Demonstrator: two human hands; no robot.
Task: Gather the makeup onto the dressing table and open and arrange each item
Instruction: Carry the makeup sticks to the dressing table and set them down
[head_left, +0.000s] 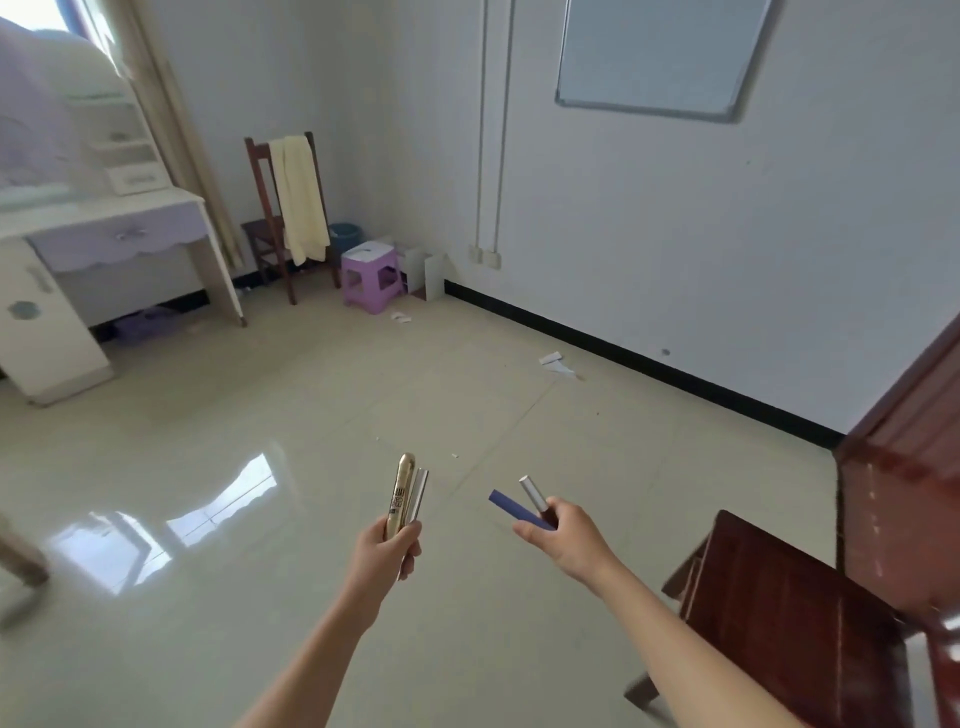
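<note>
Gripping gold tube (398, 499), silver stick (417, 497) left; blue stick (519, 510), silver tube (535, 494) right.

- Whiteboard (660, 57): on the wall, high above and far beyond the grip.
- Wooden chair (262, 208): far ahead and to the left of the grip, in the corner, with a pale yellow towel (300, 197) draped over its back.
- Purple plastic stool (371, 278): far ahead, just right of that chair.
- Blue bin (343, 236): behind the stool, partly hidden.
- Paper scraps (556, 364): on the glossy tiled floor (260, 415), ahead and slightly right, near the black skirting (649, 364).
- Dark red wooden stool (779, 613): close on the right of the grip.
- Two white conduits (496, 130): running down the wall to sockets (483, 255).
</note>
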